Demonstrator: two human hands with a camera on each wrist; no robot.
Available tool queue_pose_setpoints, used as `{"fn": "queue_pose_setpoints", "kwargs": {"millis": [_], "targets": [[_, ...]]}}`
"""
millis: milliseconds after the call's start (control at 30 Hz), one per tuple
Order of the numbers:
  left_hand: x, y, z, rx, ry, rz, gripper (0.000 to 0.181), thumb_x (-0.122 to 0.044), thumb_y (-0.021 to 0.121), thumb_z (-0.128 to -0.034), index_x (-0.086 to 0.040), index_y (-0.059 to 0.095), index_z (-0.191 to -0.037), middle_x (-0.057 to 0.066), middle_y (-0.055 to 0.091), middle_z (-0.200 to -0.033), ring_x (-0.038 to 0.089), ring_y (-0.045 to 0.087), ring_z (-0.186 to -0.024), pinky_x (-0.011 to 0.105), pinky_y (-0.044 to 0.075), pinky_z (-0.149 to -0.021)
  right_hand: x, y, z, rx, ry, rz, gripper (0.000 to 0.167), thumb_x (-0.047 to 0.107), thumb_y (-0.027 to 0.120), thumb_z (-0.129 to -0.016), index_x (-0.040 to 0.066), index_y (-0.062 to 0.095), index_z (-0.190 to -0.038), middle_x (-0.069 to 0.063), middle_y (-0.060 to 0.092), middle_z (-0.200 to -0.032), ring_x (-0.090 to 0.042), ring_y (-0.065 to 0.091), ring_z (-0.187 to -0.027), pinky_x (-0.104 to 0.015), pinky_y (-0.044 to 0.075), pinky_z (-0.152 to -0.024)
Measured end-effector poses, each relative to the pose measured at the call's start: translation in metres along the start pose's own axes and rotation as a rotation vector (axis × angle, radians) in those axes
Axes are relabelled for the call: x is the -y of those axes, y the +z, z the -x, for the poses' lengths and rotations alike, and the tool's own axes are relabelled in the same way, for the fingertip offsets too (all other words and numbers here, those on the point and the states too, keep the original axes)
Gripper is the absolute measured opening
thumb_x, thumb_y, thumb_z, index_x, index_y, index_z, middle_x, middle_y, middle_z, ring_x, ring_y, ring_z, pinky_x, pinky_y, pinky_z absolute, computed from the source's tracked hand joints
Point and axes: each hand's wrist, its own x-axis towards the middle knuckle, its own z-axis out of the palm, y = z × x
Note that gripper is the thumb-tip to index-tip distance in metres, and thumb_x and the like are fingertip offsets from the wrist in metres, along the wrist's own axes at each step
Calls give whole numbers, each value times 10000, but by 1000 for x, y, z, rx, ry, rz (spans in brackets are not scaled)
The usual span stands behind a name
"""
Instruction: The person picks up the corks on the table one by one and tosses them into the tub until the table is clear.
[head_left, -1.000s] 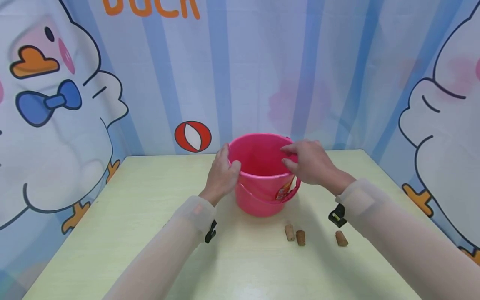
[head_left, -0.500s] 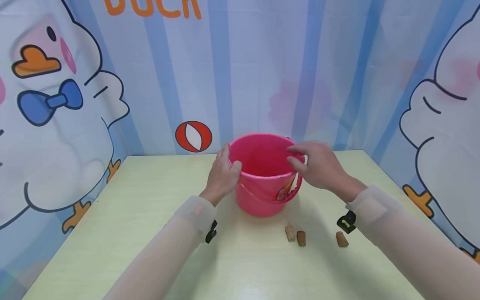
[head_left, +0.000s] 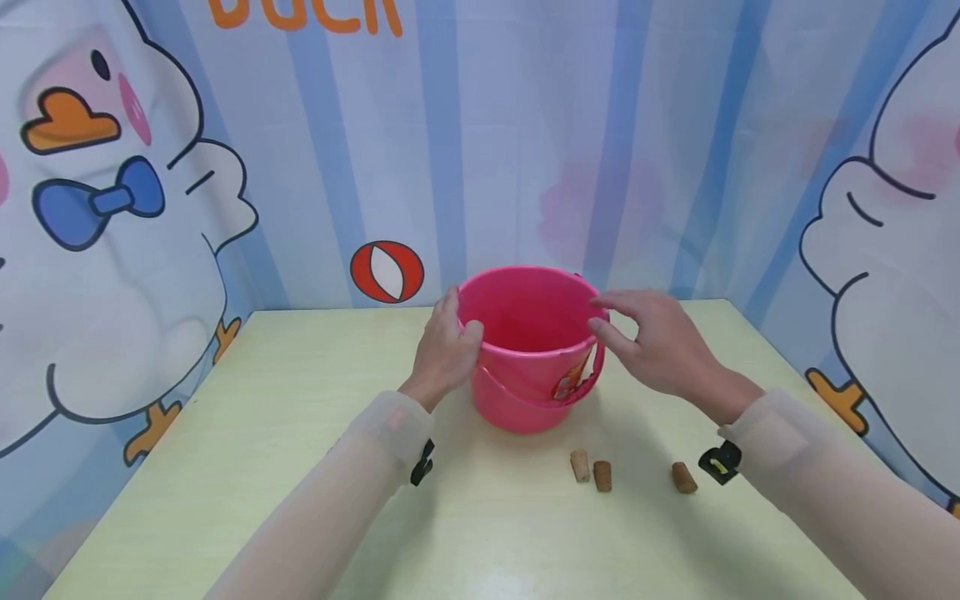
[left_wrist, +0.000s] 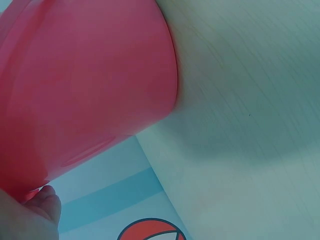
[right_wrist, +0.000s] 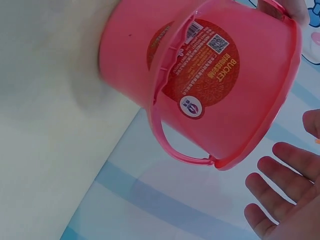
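A pink plastic bucket (head_left: 517, 412) stands upright toward the back of the table, its handle (right_wrist: 159, 110) hanging down at the front. My left hand (head_left: 446, 350) grips the bucket's left rim, thumb at the near side; only part of this hand shows in the left wrist view, low in the left corner. At the right rim, my right hand (head_left: 667, 346) has its fingers spread and relaxed. The right wrist view shows these fingers (right_wrist: 285, 165) apart from the bucket, holding nothing. A red label (right_wrist: 215, 65) is on the bucket's side.
On the pale table (head_left: 300, 467), a light cork (head_left: 580, 467) and a browner cork (head_left: 602, 477) lie close together in front of the bucket. Another cork (head_left: 683, 477) lies farther right. A curtain (head_left: 517, 150) with duck prints hangs behind the table's back edge.
My right hand has drawn away from the bucket's right rim, moving right and slightly toward me, with its fingers opening wider. The left hand and the bucket have stayed put.
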Motion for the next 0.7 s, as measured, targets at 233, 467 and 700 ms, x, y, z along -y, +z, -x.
{"fn": "queue_pose_setpoints", "kwargs": {"millis": [233, 467, 700], "targets": [[0, 0, 0, -2, -4, 3, 836, -255, 580, -944, -151, 148, -1653, 44, 335, -1611, 271, 432, -1370, 450, 572, -946, -6, 1, 11, -39, -46, -1, 448, 275, 645, -1010, 78, 619, -1411, -121, 619, -1410, -367, 550, -1310, -621, 486, -1009], [-1, -1, 0, 2, -12, 2, 838, -252, 591, -949, -149, 147, -1653, 48, 331, -1613, 278, 425, -1379, 456, 570, -949, -9, 6, 19, -82, -67, 4, 447, 263, 665, -999, 83, 626, -1406, -116, 628, -1400, -374, 553, -1303, -648, 461, -1021], [-1, -1, 0, 8, -8, -5, 837, -257, 578, -951, -146, 138, -1654, 46, 322, -1621, 277, 419, -1386, 454, 566, -956, -14, 8, 30, -103, -81, 17, 431, 257, 650, -1006, 40, 632, -1377, -151, 643, -1370, -398, 573, -1270, -662, 455, -1016]]}}
